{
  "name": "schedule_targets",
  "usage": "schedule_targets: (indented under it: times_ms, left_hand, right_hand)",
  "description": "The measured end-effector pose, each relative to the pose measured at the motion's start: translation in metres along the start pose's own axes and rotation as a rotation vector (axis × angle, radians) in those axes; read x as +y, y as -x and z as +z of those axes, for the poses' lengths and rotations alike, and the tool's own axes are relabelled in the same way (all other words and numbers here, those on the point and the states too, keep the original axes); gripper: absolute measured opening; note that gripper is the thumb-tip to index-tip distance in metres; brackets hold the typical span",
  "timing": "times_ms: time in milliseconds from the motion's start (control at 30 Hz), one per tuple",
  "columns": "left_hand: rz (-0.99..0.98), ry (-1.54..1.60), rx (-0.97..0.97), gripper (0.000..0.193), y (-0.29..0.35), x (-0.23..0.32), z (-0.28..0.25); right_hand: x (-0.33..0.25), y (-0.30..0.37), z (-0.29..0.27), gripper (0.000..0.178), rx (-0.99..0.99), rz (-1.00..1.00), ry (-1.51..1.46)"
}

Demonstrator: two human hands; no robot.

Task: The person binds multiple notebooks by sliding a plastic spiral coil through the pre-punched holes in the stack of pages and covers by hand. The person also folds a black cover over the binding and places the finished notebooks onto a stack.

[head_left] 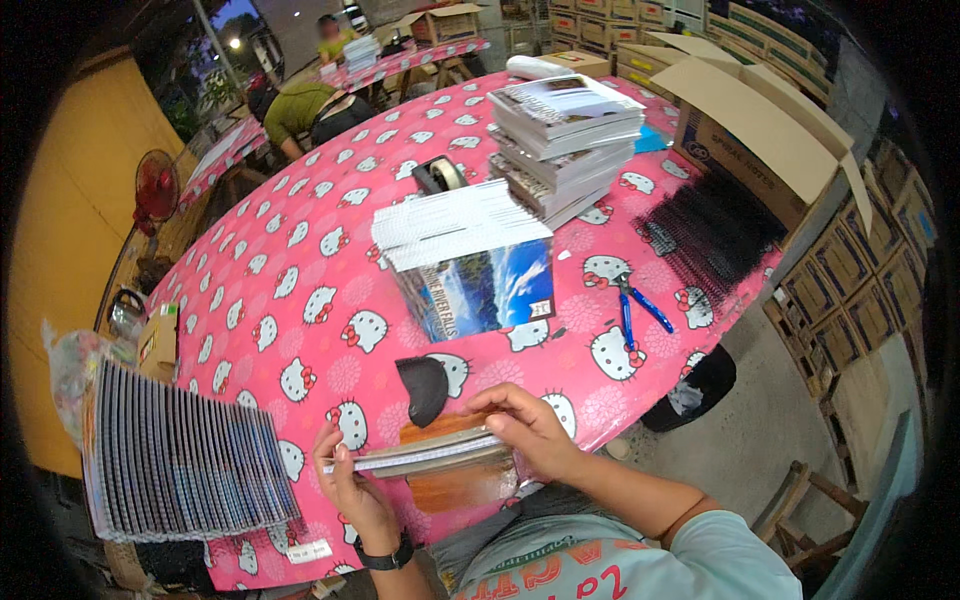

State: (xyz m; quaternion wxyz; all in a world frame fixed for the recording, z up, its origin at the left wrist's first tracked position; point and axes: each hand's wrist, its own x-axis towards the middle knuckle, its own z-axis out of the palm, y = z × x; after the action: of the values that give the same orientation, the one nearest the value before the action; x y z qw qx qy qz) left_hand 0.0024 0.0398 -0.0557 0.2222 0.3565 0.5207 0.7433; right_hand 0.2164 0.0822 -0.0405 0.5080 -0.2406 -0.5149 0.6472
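A notebook [460, 475] with an orange-brown cover is held over the near table edge, its pale page edge facing up. My left hand [355, 490], a dark watch on its wrist, grips one end between thumb and fingers. My right hand [530, 430] pinches the other end, thumb on top. Just beyond lies a dark, curved flat piece [424, 388]. Farther off, a fanned row of notebooks [475, 285] shows a blue-sky landscape cover. Blue-handled pliers [638, 308] rest to its right. Black spiral coils [710, 240] lie heaped at the right edge.
A row of coil-bound notebooks [185, 460] fills the table's near left. Tall notebook stacks [565, 145] and a tape dispenser [440, 175] stand farther back on the pink tablecloth [280, 330]. An open carton [750, 140] is at right. Another person [310, 110] bends beyond the table.
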Motion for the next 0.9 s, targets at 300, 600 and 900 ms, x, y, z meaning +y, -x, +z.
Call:
schedule_targets:
  times_ms: [300, 600, 900]
  left_hand:
    - [-0.106, 0.181, 0.001, 0.011, -0.018, -0.003, 0.016]
    - [-0.129, 0.025, -0.226, 0.034, -0.034, 0.009, 0.002]
    - [-0.256, 0.194, -0.343, 0.035, -0.025, 0.008, 0.002]
  right_hand:
    - [-0.049, -0.073, -0.292, 0.028, 0.812, -0.130, 1.765]
    - [-0.023, -0.083, -0.356, 0.014, 0.633, 0.175, 2.097]
    - [-0.050, -0.065, -0.358, 0.013, 0.493, 0.090, 1.999]
